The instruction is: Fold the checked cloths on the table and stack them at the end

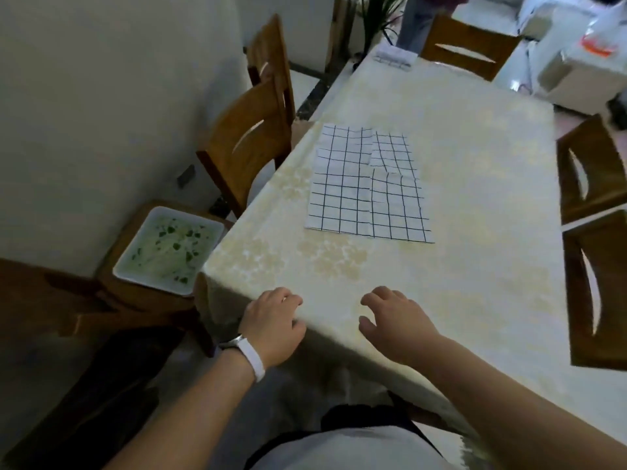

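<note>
I see my left hand (274,325) at the near corner of the surface (475,252). Its fingers are loosely bent and rest on the edge, and it holds nothing. A white band (253,360) goes round that wrist. My right hand (393,320) is just beside it, over the near edge of the surface. Its fingers are bent a little and spread, and it holds nothing too. I cannot tell if it touches the surface or hangs just above it.

The checked cloths (366,188) lie flat on the surface, well away from both hands and close to the left edge. They are white with dark lines that make squares. They lie side by side and touch, with a big piece on the left and smaller pieces on the right. I cannot tell just how many there are.

The surface has a pale yellow cover on it. At its far end there is a small white thing (395,57), too blurry for me to tell what it is. Brown wooden chairs (251,144) stand along both long sides. To the left, lower than the surface, a white square dish (169,247) with green marks sits on a wooden stool (135,293)
</note>
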The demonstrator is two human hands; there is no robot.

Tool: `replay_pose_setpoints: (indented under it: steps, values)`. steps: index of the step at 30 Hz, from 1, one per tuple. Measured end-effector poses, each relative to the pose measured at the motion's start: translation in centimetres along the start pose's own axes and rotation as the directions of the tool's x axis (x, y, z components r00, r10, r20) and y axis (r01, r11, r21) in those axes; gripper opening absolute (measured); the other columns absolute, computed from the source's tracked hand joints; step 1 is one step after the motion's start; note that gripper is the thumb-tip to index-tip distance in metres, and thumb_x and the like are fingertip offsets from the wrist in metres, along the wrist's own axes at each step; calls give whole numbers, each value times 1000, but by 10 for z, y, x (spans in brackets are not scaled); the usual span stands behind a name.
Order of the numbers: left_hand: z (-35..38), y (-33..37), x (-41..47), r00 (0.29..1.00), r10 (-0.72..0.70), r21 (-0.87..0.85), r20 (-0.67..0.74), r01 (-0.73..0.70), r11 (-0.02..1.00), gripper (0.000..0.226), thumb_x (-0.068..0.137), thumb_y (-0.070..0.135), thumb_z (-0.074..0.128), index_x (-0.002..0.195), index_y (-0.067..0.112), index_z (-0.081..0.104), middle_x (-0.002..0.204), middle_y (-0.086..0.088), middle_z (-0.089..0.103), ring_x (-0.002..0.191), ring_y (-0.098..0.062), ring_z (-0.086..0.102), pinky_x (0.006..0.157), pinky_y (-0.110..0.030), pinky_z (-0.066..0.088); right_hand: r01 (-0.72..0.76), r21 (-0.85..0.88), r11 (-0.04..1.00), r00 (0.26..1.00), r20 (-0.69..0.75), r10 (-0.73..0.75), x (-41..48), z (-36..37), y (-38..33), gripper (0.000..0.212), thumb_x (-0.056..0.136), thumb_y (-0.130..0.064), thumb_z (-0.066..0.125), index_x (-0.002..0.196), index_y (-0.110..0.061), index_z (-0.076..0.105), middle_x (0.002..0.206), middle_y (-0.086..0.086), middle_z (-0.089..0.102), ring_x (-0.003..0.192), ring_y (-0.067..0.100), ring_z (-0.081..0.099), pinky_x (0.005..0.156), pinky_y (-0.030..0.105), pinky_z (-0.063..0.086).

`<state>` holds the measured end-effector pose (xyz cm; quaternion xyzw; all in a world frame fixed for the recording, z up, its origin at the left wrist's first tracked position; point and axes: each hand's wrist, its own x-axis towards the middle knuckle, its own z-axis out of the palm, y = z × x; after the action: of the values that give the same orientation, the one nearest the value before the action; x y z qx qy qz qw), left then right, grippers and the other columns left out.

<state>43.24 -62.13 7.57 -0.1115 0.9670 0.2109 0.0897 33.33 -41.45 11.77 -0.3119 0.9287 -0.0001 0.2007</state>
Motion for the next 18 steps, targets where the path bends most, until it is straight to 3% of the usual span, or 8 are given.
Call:
replay_pose_setpoints:
  steps: [7, 18]
  values:
    - [9, 12, 42, 993, 42, 42, 113, -48, 998, 41, 90, 38, 46, 130, 27, 52, 132, 8, 48, 121, -16, 43, 98, -34, 38, -94, 68, 993, 995, 38, 92, 15, 13, 35, 43, 97, -43, 39, 133, -23, 50, 134, 0, 50, 120, 24, 49, 96, 38, 44]
    - [7, 29, 140, 967, -94, 99, 236, 73, 992, 45, 93, 39, 46, 136, 25, 46, 140, 4, 45, 126, -19, 41, 102, -34, 37, -120, 142, 983, 989, 109, 105, 100, 21, 112, 42, 95, -41, 41, 129, -19, 51, 130, 4, 51, 117, 26, 49, 91, 38, 46]
